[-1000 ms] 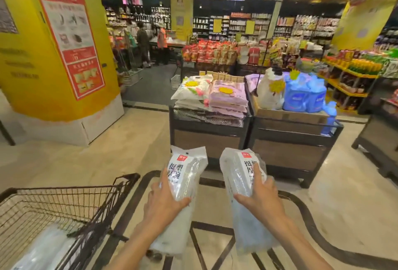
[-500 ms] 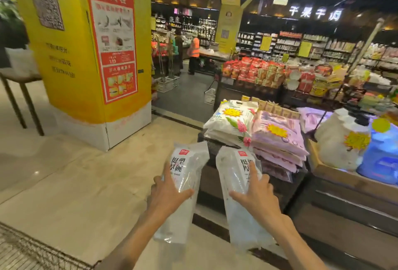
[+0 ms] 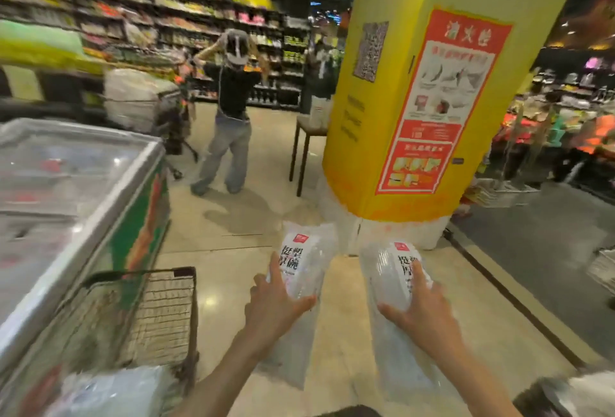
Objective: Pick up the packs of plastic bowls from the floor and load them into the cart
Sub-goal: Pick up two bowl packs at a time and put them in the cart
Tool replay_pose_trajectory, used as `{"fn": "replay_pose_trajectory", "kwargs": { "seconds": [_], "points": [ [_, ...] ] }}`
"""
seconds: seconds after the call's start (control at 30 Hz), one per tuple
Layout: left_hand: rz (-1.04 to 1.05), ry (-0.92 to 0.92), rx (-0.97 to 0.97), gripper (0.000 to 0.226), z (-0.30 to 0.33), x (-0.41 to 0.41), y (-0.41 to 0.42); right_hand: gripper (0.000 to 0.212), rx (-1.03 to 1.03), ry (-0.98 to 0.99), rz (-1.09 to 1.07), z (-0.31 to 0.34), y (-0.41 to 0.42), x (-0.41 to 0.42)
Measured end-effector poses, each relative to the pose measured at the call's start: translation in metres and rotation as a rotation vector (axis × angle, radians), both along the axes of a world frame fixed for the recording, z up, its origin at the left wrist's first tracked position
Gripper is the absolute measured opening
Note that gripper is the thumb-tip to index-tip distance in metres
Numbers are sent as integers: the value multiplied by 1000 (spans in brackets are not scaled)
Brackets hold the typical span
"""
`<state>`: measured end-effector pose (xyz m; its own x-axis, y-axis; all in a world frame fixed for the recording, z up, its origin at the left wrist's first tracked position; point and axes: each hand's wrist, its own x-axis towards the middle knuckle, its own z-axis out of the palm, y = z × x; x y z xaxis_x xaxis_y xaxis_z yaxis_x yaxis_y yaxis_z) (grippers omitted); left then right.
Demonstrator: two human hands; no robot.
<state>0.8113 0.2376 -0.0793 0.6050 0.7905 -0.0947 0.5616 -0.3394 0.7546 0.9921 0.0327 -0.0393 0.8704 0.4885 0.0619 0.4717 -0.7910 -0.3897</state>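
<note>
My left hand (image 3: 273, 308) grips a clear pack of plastic bowls (image 3: 307, 258) with a red label, held upright in front of me. My right hand (image 3: 421, 311) grips a second, matching pack (image 3: 394, 267) beside it. Both packs hang above the floor, apart from each other. The wire cart (image 3: 156, 313) stands to the lower left of my hands, with clear packs (image 3: 109, 390) lying in its basket.
A chest freezer (image 3: 76, 183) runs along the left, right beside the cart. A yellow pillar (image 3: 416, 100) with a red poster stands straight ahead. A person (image 3: 233, 110) stands in the aisle beyond, near a small table (image 3: 307, 137). Shelves line the back.
My view has swung left: the display tables are gone, the pillar is now ahead, and the freezer and cart have come into sight. Both hands still hold their packs.
</note>
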Motion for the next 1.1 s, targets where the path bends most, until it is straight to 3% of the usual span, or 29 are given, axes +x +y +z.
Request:
{"fn": "replay_pose_trajectory", "kwargs": {
  "seconds": [0.03,0.1,0.17,0.23,0.27,0.43,0.63,1.1],
  "points": [
    [21,4,-3,126,2,3,6,124,-14,-3,-4,8,11,10],
    [300,-20,-18,128,-10,-8,40,122,-69,-9,242,8,84,28],
    [271,-31,-14,131,-4,-16,51,121,-30,-23,194,15,101,35],
    [505,-35,-56,130,-12,-58,67,121,-42,-7,474,9,169,22],
    [506,-64,-67,129,-10,-60,67,121,-39,-2,475,10,174,27],
    [945,-31,-63,129,-27,-160,88,121,-47,18,959,-17,323,-48],
    [1249,-16,-88,129,-58,-234,110,122,-42,-1,1287,-38,421,-141],
    [1622,27,-216,132,-111,-230,176,121,-214,-17,1598,-128,588,-210]
  ]
}}
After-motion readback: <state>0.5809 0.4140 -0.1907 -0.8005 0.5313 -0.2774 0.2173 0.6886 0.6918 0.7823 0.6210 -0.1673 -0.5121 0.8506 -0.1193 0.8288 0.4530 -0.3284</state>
